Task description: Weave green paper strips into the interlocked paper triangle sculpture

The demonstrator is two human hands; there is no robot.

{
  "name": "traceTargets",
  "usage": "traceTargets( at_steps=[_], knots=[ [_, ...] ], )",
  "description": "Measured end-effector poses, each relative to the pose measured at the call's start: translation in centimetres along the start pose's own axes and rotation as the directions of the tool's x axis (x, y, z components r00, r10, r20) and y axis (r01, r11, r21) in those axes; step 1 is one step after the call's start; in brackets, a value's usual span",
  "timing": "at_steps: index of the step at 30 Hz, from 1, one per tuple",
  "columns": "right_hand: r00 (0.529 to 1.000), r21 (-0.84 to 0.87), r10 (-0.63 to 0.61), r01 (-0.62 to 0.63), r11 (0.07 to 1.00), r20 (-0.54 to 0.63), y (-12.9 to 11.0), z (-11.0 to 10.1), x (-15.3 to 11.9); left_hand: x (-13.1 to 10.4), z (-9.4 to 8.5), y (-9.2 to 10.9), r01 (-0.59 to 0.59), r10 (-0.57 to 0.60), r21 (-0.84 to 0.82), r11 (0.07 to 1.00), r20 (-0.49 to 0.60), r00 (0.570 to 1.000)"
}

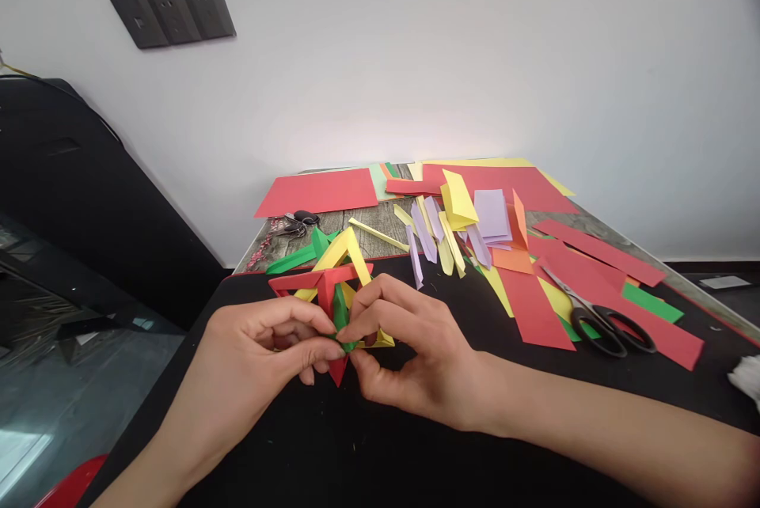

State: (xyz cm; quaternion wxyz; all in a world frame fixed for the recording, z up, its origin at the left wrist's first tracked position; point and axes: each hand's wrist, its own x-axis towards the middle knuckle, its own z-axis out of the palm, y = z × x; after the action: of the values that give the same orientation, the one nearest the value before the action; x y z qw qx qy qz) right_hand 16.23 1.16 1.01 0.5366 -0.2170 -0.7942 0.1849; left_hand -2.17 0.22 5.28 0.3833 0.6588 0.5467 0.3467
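Note:
Both hands meet over a folded-paper model of interlocked strips near the front of the black table mat. Its red part [326, 289] forms a pointed frame, crossed by a yellow folded strip [332, 253] and a green one [295, 259]. My left hand [270, 350] pinches the green piece [340, 310] at its lower end between thumb and fingers. From the right, my right hand [409, 342] has its fingertips on the same green piece, fingers bent and thumb a little lower. The fingers partly hide the lower part of the model.
Scissors [594, 314] with black handles lie on red and yellow paper at the right. Purple and pale yellow folded strips [423, 231] are behind the model. Keys [297, 223] rest at the back left, near a red sheet [324, 193]. A wall stands behind the table.

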Motion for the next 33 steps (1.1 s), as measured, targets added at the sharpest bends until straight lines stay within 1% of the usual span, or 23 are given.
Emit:
traceTargets(
  at_steps=[5, 9, 12, 14, 17, 20, 24, 27, 29, 33],
  knots=[
    [1.000, 0.033, 0.004, -0.005, 0.999, 0.018, 0.4, -0.1, -0.2, 0.0, 0.0, 0.1, -0.003, 0.003, 0.021, 1.000, -0.019, 1.000],
    [0.994, 0.082, -0.008, -0.001, 0.997, 0.111, 1.0, -0.9, -0.1, -0.1, 0.1, 0.2, -0.010, 0.011, 0.023, 1.000, -0.016, 1.000],
    [0.983, 0.097, -0.036, 0.019, 0.995, 0.178, 1.3, -1.5, 0.2, -0.3, 0.2, 0.3, -0.020, 0.021, 0.016, 1.000, -0.037, 0.999],
    [0.979, 0.107, -0.048, 0.027, 0.994, 0.199, 1.3, -1.8, 0.4, -0.5, 0.3, 0.4, -0.010, 0.011, 0.015, 1.000, -0.063, 0.998],
    [0.978, 0.126, -0.053, 0.028, 0.992, 0.202, 1.4, -1.9, 0.5, -0.6, 0.1, 0.3, -0.029, 0.032, 0.049, 0.998, -0.059, 0.998],
    [0.978, 0.111, -0.053, 0.031, 0.993, 0.201, 1.4, -1.8, 0.5, -0.7, 0.1, 0.1, -0.089, 0.093, 0.091, 0.992, -0.048, 0.994],
    [0.980, 0.072, -0.068, 0.055, 0.996, 0.188, 1.3, -1.8, 0.4, -0.8, 0.3, 0.0, -0.127, 0.139, 0.107, 0.986, -0.114, 0.984],
    [0.979, 0.039, -0.061, 0.055, 0.998, 0.193, 1.3, -1.8, 0.4, -0.8, 0.3, -0.2, -0.208, 0.228, 0.167, 0.964, -0.110, 0.967],
    [0.981, 0.005, -0.060, 0.060, 0.998, 0.185, 1.2, -1.8, 0.5, -0.7, 0.3, -0.4, -0.285, 0.310, 0.211, 0.935, -0.101, 0.945],
    [0.985, -0.032, -0.066, 0.072, 0.997, 0.158, 1.0, -1.7, 0.6, -0.5, 0.0, -0.8, -0.449, 0.488, 0.289, 0.846, -0.078, 0.869]
  ],
)
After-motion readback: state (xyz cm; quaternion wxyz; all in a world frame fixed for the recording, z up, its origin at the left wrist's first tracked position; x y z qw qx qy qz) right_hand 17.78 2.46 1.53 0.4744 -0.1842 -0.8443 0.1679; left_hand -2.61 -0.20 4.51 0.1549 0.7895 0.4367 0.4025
